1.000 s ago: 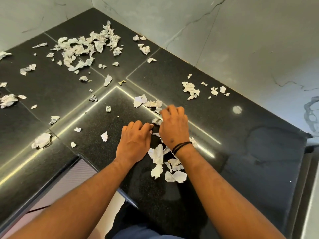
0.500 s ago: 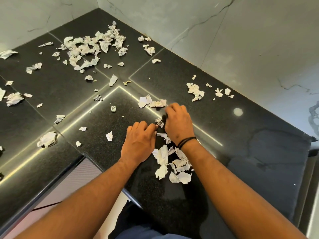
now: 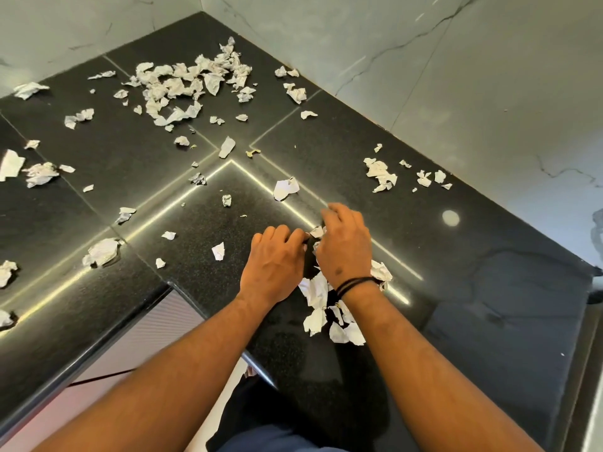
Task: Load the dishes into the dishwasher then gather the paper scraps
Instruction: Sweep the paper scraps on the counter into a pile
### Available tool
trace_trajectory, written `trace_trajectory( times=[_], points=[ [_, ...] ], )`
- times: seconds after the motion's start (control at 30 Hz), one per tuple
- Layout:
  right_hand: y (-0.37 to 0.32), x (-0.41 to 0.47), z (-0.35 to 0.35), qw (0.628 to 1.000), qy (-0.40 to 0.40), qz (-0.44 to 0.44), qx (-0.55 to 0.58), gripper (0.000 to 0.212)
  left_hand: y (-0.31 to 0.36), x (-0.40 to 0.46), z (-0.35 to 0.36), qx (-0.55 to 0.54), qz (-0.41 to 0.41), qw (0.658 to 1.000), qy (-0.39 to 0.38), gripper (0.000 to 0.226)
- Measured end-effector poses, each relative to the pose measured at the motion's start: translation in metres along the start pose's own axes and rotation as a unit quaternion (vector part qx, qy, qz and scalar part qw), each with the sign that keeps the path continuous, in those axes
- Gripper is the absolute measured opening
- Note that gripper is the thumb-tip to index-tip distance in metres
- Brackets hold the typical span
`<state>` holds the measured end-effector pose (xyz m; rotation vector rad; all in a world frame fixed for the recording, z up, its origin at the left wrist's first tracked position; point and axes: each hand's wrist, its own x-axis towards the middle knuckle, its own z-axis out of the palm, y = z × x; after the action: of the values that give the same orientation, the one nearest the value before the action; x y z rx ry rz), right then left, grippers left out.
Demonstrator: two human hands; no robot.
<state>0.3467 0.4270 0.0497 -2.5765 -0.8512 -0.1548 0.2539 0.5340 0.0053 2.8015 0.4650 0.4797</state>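
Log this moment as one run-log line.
phase: gathering scraps | left hand and right hand: raking paper toward near pile | countertop: many scraps left

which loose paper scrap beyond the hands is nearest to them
The folded white scrap lying on the bright countertop seam just past the right hand. The other scattered scraps, like the big pile by the wall corner, lie farther away.

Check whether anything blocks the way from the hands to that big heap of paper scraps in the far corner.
Nothing solid does. Between the hands and the heap lies bare black counter with only loose scraps, like the white piece.
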Motion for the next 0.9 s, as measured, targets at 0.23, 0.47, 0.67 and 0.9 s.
trace_trajectory(
  times=[0.23, 0.47, 0.67, 0.9],
  points=[
    [-0.038, 0.083, 0.026, 0.964, -0.234, -0.128, 0.014, 0.045, 0.000, 0.001, -0.001, -0.002, 0.006, 1.000, -0.015, 0.029],
    [0.003, 0.049, 0.019, 0.973, -0.225, -0.046, -0.002, 0.037, -0.002, 0.001, 0.001, -0.002, 0.003, 1.000, -0.009, 0.017],
    [0.019, 0.000, -0.007, 0.994, -0.094, -0.018, 0.047, 0.032, -0.001, 0.000, 0.000, -0.021, -0.017, 0.999, -0.023, 0.016],
    [0.066, 0.063, -0.020, 0.990, -0.096, 0.098, -0.007, 0.034, 0.000, -0.001, -0.002, -0.036, -0.012, 0.999, -0.016, 0.025]
  ],
)
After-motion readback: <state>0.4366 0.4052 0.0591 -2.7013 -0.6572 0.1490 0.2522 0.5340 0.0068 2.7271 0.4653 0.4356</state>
